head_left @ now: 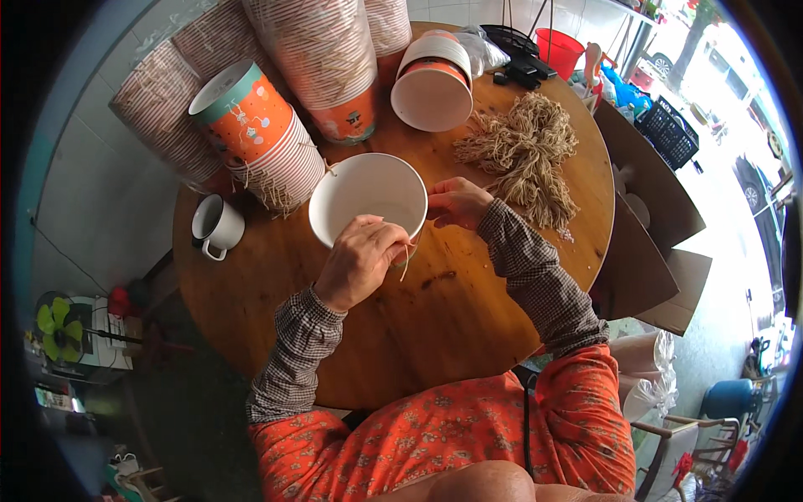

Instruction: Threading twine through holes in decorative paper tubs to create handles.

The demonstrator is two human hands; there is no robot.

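Note:
A round paper bucket (pixel 347 188) with a white inside stands on the table in front of me, its mouth tipped toward me. My left hand (pixel 360 259) reaches over its near rim, thumb and fingers pinched on a thin beige cord (pixel 406 268) whose end hangs down outside the wall. At the bucket's right side is my right hand (pixel 460 203), fingers drawn together with the tips against the outer wall near the rim. What those fingertips hold, if anything, is too small to tell.
A bundle of beige cords (pixel 527 151) lies right on the round wooden table (pixel 452 335). Nested orange buckets (pixel 247 109) with cord handles, wrapped bucket stacks (pixel 318 58) and bucket lying sideways (pixel 431 96) fill the far side. A white mug (pixel 219 226) stands left; a cardboard box (pixel 636 251) is beyond the right edge.

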